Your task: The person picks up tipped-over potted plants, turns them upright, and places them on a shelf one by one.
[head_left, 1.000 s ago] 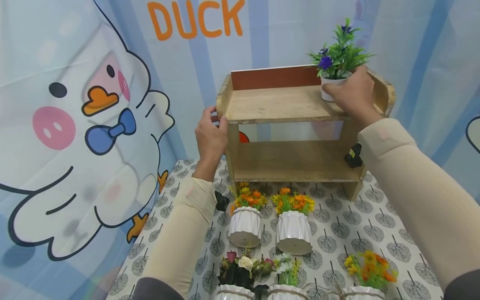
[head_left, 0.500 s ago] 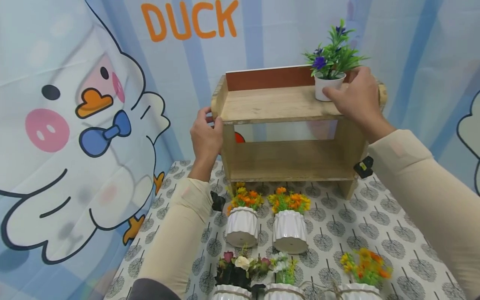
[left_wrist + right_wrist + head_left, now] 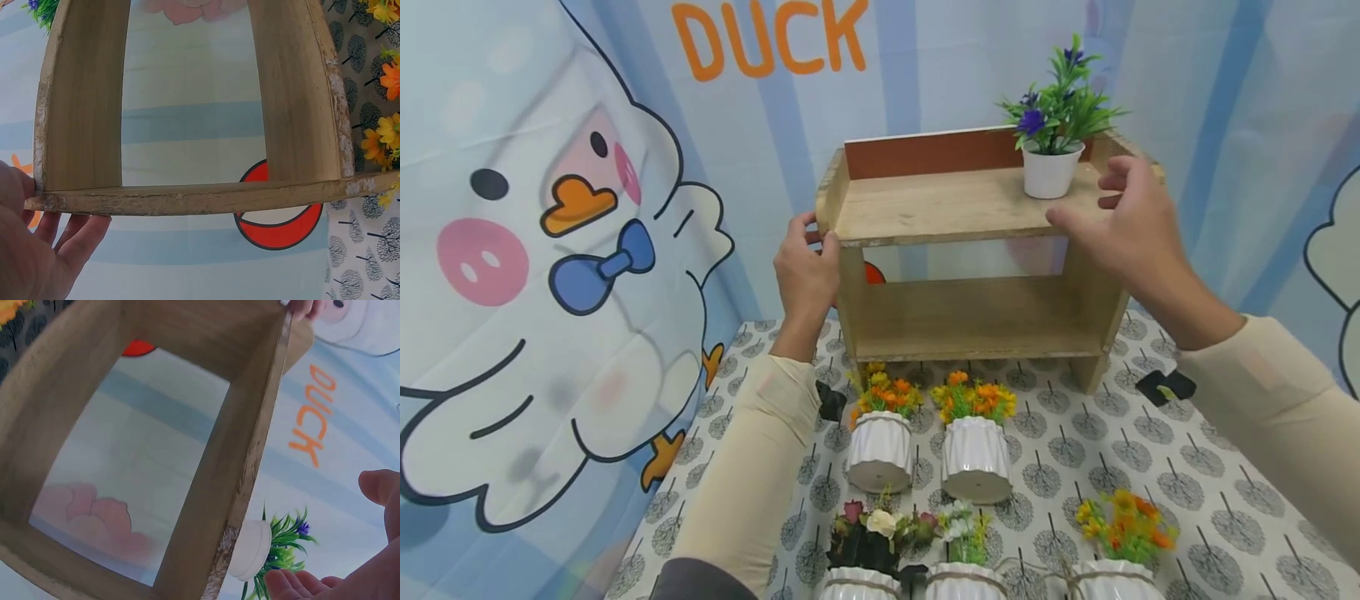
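A two-tier wooden shelf (image 3: 925, 208) stands on the patterned cloth. At its top left corner my left hand (image 3: 805, 271) grips the side panel; in the left wrist view the thumb lies at the corner and the fingers (image 3: 81, 240) wrap the outer side. On the right part of the top board sits a small white pot (image 3: 1051, 171) with an upright green plant (image 3: 1063, 104) and purple flowers. My right hand (image 3: 1138, 221) is just right of that pot, fingers loosely bent and apart from it, holding nothing. The right wrist view shows the pot partly hidden behind the shelf edge.
Two white fluted pots (image 3: 976, 461) with orange and yellow flowers lie tipped in front of the shelf. Nearer me are a pot of roses (image 3: 880, 533), one of white flowers (image 3: 964, 533) and one of orange flowers (image 3: 1123, 533). A printed duck curtain (image 3: 595, 250) hangs behind and left.
My right hand has let go of the white pot and drawn back to the right and down. The pot stays on the top board. My left hand keeps its grip on the shelf.
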The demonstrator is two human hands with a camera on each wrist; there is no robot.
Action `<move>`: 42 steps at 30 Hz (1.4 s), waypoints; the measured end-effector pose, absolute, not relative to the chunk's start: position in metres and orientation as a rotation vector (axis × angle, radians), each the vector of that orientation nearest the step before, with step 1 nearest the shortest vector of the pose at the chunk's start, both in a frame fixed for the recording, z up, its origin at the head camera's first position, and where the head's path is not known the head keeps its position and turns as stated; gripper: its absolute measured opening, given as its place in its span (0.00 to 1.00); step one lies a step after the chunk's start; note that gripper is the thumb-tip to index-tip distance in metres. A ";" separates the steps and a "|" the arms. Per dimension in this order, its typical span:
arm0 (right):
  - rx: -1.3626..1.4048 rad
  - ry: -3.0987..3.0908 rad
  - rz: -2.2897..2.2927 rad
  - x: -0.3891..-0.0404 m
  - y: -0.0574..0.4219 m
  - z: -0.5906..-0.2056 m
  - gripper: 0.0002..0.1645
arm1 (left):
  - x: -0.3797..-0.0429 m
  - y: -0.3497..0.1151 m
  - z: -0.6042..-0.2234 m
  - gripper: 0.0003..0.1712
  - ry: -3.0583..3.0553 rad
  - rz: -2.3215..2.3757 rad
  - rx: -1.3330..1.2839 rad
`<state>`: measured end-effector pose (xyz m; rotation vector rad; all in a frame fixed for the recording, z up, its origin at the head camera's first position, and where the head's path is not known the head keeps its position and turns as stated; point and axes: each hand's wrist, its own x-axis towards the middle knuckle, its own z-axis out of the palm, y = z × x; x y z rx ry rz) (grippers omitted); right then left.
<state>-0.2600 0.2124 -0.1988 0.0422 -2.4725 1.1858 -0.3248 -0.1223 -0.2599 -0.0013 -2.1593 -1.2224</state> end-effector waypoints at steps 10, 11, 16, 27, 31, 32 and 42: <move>0.116 -2.614 1.201 -0.225 0.229 -0.236 0.62 | -0.325 -0.125 -0.259 0.24 -2.168 -1.228 0.014; 0.119 -2.635 1.199 -0.222 0.231 -0.240 0.63 | -0.325 -0.125 -0.259 0.24 -2.169 -1.226 0.014; 0.117 -2.752 1.186 -0.207 0.237 -0.264 0.61 | -0.326 -0.124 -0.258 0.24 -2.169 -1.216 0.015; 0.125 -2.945 1.183 -0.167 0.243 -0.314 0.57 | -0.325 -0.122 -0.259 0.24 -2.178 -1.216 0.006; 0.067 -2.972 1.285 -0.152 0.248 -0.332 0.56 | -0.324 -0.124 -0.258 0.24 -2.177 -1.205 0.020; 0.039 -2.979 1.324 -0.148 0.249 -0.336 0.56 | -0.324 -0.124 -0.258 0.24 -2.176 -1.203 0.023; -0.304 -2.969 1.640 -0.125 0.267 -0.361 0.57 | -0.324 -0.127 -0.257 0.24 -2.164 -1.200 0.020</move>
